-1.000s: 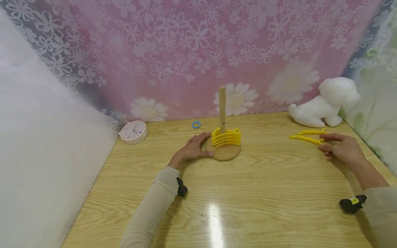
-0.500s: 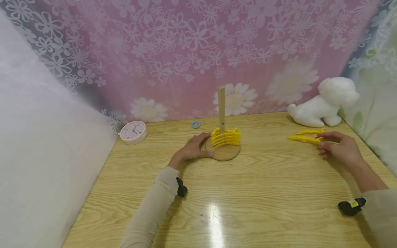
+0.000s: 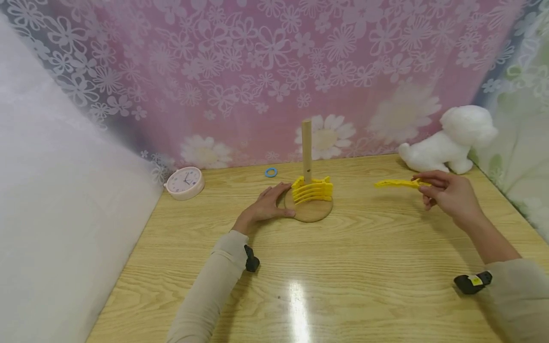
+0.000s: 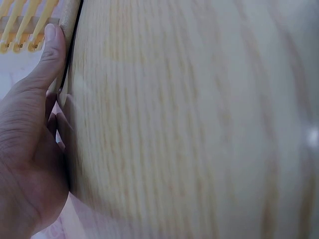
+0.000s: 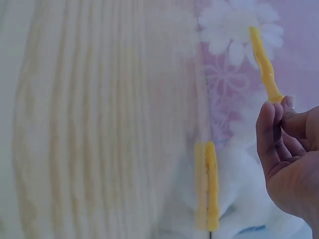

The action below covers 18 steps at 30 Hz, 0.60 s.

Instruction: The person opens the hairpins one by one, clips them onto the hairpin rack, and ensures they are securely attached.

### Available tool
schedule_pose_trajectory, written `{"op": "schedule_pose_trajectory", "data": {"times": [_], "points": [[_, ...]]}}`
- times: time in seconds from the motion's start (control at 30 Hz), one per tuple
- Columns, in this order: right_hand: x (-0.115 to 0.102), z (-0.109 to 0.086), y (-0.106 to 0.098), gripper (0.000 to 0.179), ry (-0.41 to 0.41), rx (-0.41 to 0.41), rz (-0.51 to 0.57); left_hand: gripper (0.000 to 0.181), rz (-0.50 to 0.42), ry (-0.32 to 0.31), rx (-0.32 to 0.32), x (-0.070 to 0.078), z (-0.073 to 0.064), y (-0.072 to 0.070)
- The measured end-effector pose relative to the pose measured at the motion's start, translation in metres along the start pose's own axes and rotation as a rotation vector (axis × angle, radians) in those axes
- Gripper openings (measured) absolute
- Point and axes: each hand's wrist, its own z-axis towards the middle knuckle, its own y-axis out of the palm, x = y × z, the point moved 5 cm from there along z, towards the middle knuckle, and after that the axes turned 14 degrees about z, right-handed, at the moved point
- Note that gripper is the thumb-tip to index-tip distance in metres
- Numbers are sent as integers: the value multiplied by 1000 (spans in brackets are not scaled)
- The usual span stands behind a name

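My right hand (image 3: 450, 193) pinches a yellow hair clip (image 3: 396, 183) by its tail end, with the long jaws pointing left above the table. In the right wrist view, a second yellow clip (image 5: 212, 186) lies on the table below the hand; in the head view the hand hides it. The wooden stand has a round base (image 3: 310, 213) and an upright post (image 3: 307, 147). Several yellow clips (image 3: 312, 191) are stacked around the post's foot. My left hand (image 3: 266, 205) holds the base's left edge, thumb at the front and fingers behind.
A pink round clock (image 3: 184, 183) sits at the back left of the table (image 3: 343, 276). Behind the stand lies a small blue ring (image 3: 270, 172). A white plush dog (image 3: 450, 140) occupies the back right corner, before a flowered pink curtain (image 3: 257, 85).
My right hand has lifted one yellow clip and moved it left and slightly back, away from the other clip beside it. The left hand and the stand have stayed put.
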Motion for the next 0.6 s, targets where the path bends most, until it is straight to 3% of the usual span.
{"op": "schedule_pose_trajectory", "data": {"times": [0.33,0.6], "points": [[-26,4,32,33,-39,61,-16,97,-3,-8,-1,-1,0,0],[-41,9,63,34,-91,76,86,98,9,-3,0,-1,0,1]]}}
